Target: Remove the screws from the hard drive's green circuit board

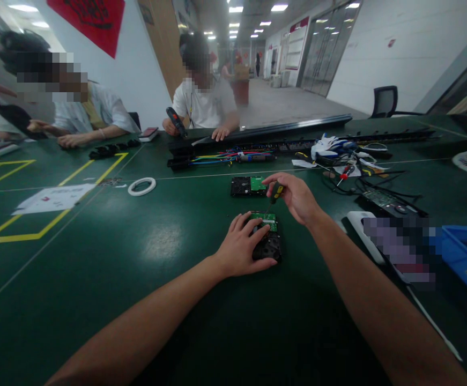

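Observation:
A hard drive (pixel 271 249) lies on the green table with its green circuit board facing up. My left hand (pixel 239 244) is laid over its left side, fingers spread across the board and thumb along the near edge, holding it. In my right hand (pixel 295 198) is a screwdriver (pixel 275 193) with a dark and yellow handle, gripped by the fingers. The shaft points down at the circuit board; the exact tip contact is too small to make out. Just beyond sits a second hard drive (pixel 243 186), also board side up.
A white ring (pixel 142 186) lies to the left. Long black housings with coloured wires (pixel 233 156) cross the back, beside gloves (pixel 330 147) and a red screwdriver (pixel 345 175). A power strip (pixel 364 233) and blue bin (pixel 466 257) are right. A person opposite holds a power screwdriver (pixel 176 121).

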### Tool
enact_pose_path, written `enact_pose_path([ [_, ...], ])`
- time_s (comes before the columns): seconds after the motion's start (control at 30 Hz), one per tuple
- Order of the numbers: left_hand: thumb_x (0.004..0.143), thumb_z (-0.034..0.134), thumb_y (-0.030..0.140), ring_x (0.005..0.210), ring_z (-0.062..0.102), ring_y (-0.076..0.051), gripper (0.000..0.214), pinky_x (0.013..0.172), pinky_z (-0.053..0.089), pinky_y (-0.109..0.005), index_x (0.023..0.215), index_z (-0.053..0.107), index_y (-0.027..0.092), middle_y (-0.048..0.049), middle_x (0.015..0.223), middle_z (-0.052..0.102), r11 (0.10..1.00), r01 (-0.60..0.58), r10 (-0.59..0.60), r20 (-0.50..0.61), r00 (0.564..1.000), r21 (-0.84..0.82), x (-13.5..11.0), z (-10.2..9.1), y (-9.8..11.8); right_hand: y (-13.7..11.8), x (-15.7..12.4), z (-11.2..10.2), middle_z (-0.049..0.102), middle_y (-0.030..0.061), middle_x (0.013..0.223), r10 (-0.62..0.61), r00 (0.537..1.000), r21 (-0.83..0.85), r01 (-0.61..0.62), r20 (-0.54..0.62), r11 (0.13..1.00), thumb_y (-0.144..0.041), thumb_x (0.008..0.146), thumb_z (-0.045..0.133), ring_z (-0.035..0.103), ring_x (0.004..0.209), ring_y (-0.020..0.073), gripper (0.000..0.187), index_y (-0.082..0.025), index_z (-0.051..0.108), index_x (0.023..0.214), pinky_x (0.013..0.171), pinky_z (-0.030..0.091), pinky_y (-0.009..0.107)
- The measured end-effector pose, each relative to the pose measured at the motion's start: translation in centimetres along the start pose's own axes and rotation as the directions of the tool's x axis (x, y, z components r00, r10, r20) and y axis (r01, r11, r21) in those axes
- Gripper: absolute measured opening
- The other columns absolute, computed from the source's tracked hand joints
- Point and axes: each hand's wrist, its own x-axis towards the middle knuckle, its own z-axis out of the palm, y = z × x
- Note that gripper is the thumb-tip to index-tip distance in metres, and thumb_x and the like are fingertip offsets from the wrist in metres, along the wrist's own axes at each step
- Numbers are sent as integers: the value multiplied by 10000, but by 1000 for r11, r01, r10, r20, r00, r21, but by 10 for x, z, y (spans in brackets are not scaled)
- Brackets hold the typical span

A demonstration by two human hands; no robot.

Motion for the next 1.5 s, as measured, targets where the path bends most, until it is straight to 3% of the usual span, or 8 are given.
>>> enact_pose_path([
  [0.23,868,598,852,1529,325,-453,928,1261,238,-690,1571,498,255,-134,1567,510,1000,5,-5,0,1000,7,0,0,1,-4,-1,6,692,41,794,-21,1000,65,20,18,998,-348,913,541,634,788,189,273,-217,701,735,871,487,375],
  [0.43,862,611,849,1534,313,-461,918,1229,306,-684,1565,504,269,-132,1577,503,1000,10,-10,-3,1000,-9,1,0,1,-3,-3,9,596,-5,646,99,994,176,-107,54,979,-441,921,521,588,636,177,280,-237,664,791,812,502,390],
  [0.6,855,620,850,1534,313,-466,934,1233,306,-683,1573,496,267,-134,1568,509,1000,6,-6,1,1000,-18,1,0,0,2,0,2,594,15,686,91,996,179,-89,-4,980,-469,931,468,583,667,182,351,-229,692,807,710,476,365],
  [0.83,852,630,845,1532,321,-463,924,1226,321,-683,1566,502,273,-137,1560,517,1000,5,-6,-9,1000,-31,1,0,0,0,0,2,667,24,808,37,999,46,-36,-9,998,-427,917,600,600,794,185,267,-221,766,953,749,474,339],
  [0.93,851,628,848,1531,328,-462,923,1229,323,-678,1564,506,275,-138,1558,518,999,8,-9,-14,1000,-35,1,0,1,1,0,5,674,26,816,8,1000,-16,-9,-26,1000,-419,932,600,593,811,183,258,-225,759,874,770,468,337],
  [1.07,857,622,845,1527,330,-466,917,1224,331,-687,1562,505,270,-143,1557,518,999,2,-3,-21,1000,-43,1,0,1,3,0,7,681,28,805,39,998,121,-33,-43,992,-421,938,587,618,776,182,279,-227,673,757,855,507,376],
  [1.3,867,598,855,1534,321,-457,934,1239,332,-665,1568,500,245,-145,1560,511,1000,0,0,-10,1000,-22,1,0,0,6,2,5,622,11,714,123,992,251,-117,-10,961,-490,964,531,582,696,171,343,-217,715,869,767,498,353],
  [1.5,862,611,852,1533,322,-458,941,1240,331,-669,1577,489,252,-144,1559,511,1000,-2,2,-10,1000,-25,1,0,0,3,0,5,655,18,796,107,994,184,-103,-17,978,-410,942,569,589,773,164,294,-208,778,990,759,466,322],
])
